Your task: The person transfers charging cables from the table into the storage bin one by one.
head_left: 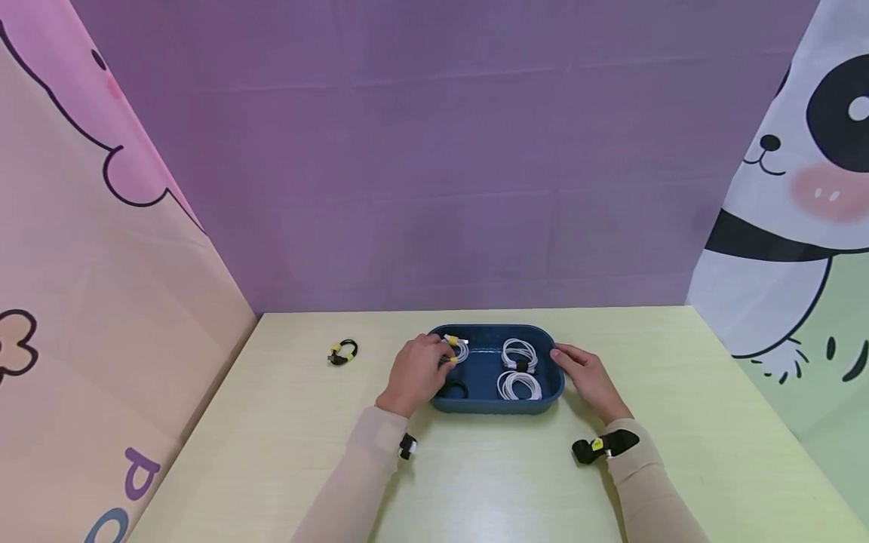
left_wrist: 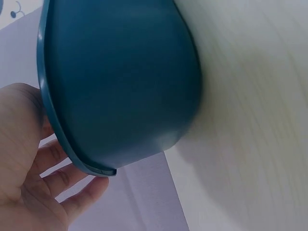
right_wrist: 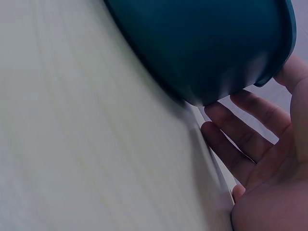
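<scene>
A blue tray [head_left: 483, 406] stands on the table, and coiled cables lie inside it. My left hand [head_left: 417, 371] reaches over its left end and pinches a coiled white cable [head_left: 462, 351] with yellow bands; in the left wrist view the rim hides the thumb and fingertips. A black cable coil [head_left: 453, 388] lies below that hand in the tray, partly covered. At the right end, my right hand [head_left: 589, 377] holds the tray, thumb at the rim and fingers against the outer wall. Two white cable coils, an upper one [head_left: 519, 351] with a black tie and a lower one [head_left: 519, 386], lie in the tray's right half.
A small black cable coil [head_left: 342, 352] with yellow bands lies on the table [head_left: 475, 475] left of the tray. A purple cloth wall [head_left: 441, 188] rises behind the table's back edge. Printed cloths hang on the left and right.
</scene>
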